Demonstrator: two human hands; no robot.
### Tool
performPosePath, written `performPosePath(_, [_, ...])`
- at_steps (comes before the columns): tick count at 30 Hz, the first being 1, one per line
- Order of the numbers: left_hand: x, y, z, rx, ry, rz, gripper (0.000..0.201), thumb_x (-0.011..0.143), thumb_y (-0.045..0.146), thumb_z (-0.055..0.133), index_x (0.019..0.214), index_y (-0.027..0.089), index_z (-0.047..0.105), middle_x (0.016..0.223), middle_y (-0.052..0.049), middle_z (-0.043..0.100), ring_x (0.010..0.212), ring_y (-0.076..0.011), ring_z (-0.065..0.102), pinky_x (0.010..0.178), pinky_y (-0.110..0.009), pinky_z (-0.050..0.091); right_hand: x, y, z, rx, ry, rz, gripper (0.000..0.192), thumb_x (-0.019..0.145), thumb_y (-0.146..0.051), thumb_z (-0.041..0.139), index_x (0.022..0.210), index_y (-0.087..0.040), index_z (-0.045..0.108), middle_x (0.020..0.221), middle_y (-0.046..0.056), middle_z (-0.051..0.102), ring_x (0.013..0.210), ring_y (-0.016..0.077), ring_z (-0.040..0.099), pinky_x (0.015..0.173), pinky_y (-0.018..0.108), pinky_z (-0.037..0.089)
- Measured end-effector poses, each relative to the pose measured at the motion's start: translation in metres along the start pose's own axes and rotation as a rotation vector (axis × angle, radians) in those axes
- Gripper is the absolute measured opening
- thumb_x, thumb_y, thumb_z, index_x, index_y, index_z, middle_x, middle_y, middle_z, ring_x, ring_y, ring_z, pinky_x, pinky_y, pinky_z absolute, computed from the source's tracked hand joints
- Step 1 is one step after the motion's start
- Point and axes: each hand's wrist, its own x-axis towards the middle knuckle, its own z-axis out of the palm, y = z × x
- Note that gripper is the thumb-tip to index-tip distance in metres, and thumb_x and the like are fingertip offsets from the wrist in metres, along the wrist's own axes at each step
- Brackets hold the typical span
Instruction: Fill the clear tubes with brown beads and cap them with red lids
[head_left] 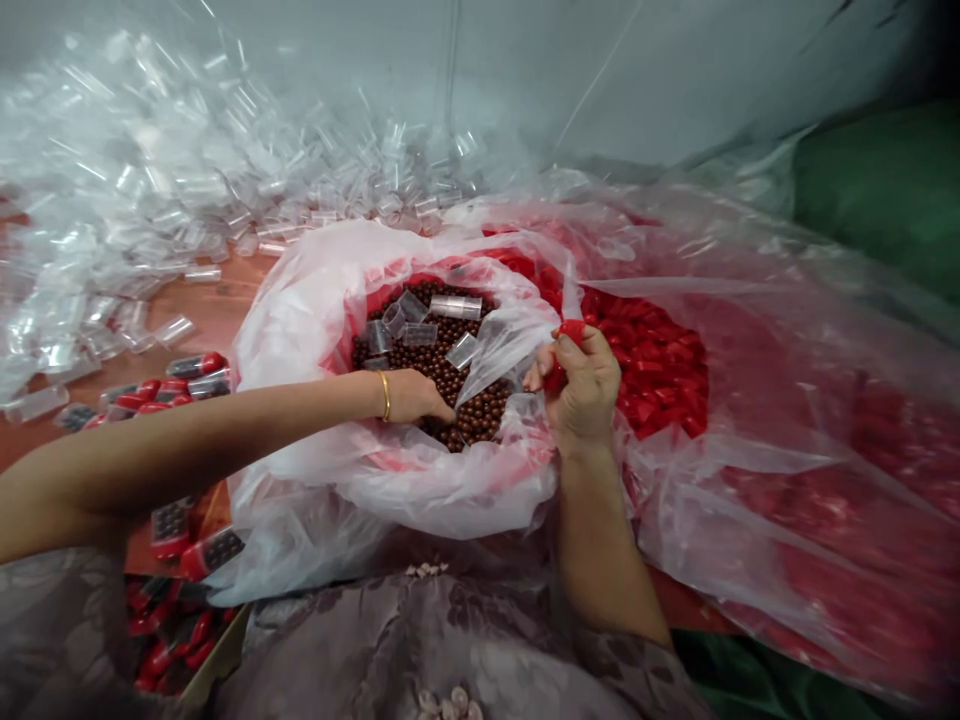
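Observation:
My left hand (416, 396), with a gold bangle at the wrist, reaches down into small brown balls (484, 410) that fill a bag-lined container. Its fingers are closed together and the tips are partly hidden among the balls, so what they hold cannot be made out. Several clear plastic tubes (456, 307) lie on top of the balls. My right hand (589, 390) is raised at the container's right side, its thumb and fingers pinching a red cap (572, 330). White plastic sheeting (300, 300) is folded over the rim around the balls.
To the right, an open clear bag (780, 350) holds many red caps (652, 370). A large heap of clear tubes (150, 150) covers the back left. Filled tubes with red caps (199, 365) lie left of the container, and more sit in a box (217, 655) at lower left.

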Motion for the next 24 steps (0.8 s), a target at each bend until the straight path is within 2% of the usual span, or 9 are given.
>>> performPosePath(3, [-0.010,-0.009,-0.007,-0.315,0.132,-0.068,0.022,0.074,0.019,0.066,0.096,0.020,0.065,0.079,0.002,0.068,0.067,-0.0097,0.058,0.060,-0.018,0.036,0.000,0.001,0.000,-0.009,-0.007,0.008,0.019,0.073,-0.034,0.065,0.080,-0.022,0.053,0.049,-0.010,0.049,0.036,0.0058,0.044,0.037,0.020,0.034])
performPosePath(6, [-0.016,-0.013,-0.011,-0.618,0.322,-0.102,0.028,0.075,0.027,0.066,0.101,0.016,0.062,0.081,0.001,0.066,0.072,-0.0101,0.059,0.066,-0.019,0.041,0.000,0.001,0.001,-0.044,-0.021,0.038,0.021,0.073,-0.037,0.066,0.080,-0.022,0.053,0.048,-0.010,0.047,0.035,0.0053,0.041,0.037,0.019,0.035])
performPosePath(10, [-0.018,0.000,-0.013,-1.014,0.478,-0.064,0.042,0.073,0.031,0.070,0.109,0.014,0.057,0.088,-0.002,0.066,0.082,-0.0134,0.062,0.077,-0.026,0.047,-0.001,-0.001,0.004,-0.109,-0.027,0.069,0.025,0.072,-0.041,0.068,0.078,-0.021,0.054,0.049,-0.011,0.044,0.034,0.0033,0.034,0.038,0.018,0.038])
performPosePath(14, [-0.015,0.016,-0.015,-1.333,0.548,-0.008,0.030,0.076,0.024,0.067,0.101,0.012,0.056,0.100,-0.007,0.066,0.093,-0.0135,0.061,0.088,-0.030,0.047,-0.001,-0.001,0.004,-0.129,-0.039,0.114,0.026,0.074,-0.043,0.063,0.081,-0.019,0.058,0.048,-0.011,0.040,0.033,0.0024,0.028,0.036,0.017,0.036])
performPosePath(18, [-0.012,0.017,-0.012,-1.329,0.594,-0.066,0.024,0.078,0.016,0.061,0.100,0.013,0.053,0.098,-0.006,0.065,0.092,-0.0125,0.060,0.089,-0.029,0.047,-0.001,0.000,0.007,-0.153,-0.116,0.131,0.026,0.074,-0.044,0.062,0.085,-0.020,0.060,0.051,-0.009,0.041,0.035,0.0031,0.029,0.035,0.017,0.036])
performPosePath(21, [-0.013,0.013,-0.009,-1.170,0.622,-0.072,0.025,0.080,0.017,0.058,0.104,0.012,0.052,0.096,-0.005,0.064,0.090,-0.0126,0.059,0.086,-0.028,0.047,-0.002,-0.001,0.014,-0.200,-0.189,0.121,0.031,0.077,-0.045,0.062,0.095,-0.021,0.062,0.054,-0.009,0.042,0.037,0.0033,0.031,0.037,0.017,0.036])
performPosePath(24, [-0.016,0.011,-0.008,-0.979,0.667,-0.051,0.029,0.081,0.023,0.055,0.107,0.011,0.052,0.100,-0.006,0.062,0.091,-0.0139,0.057,0.085,-0.028,0.046,-0.003,-0.002,0.023,-0.319,-0.314,0.082,0.033,0.080,-0.044,0.060,0.104,-0.022,0.065,0.056,-0.007,0.047,0.042,0.0053,0.039,0.040,0.018,0.038])
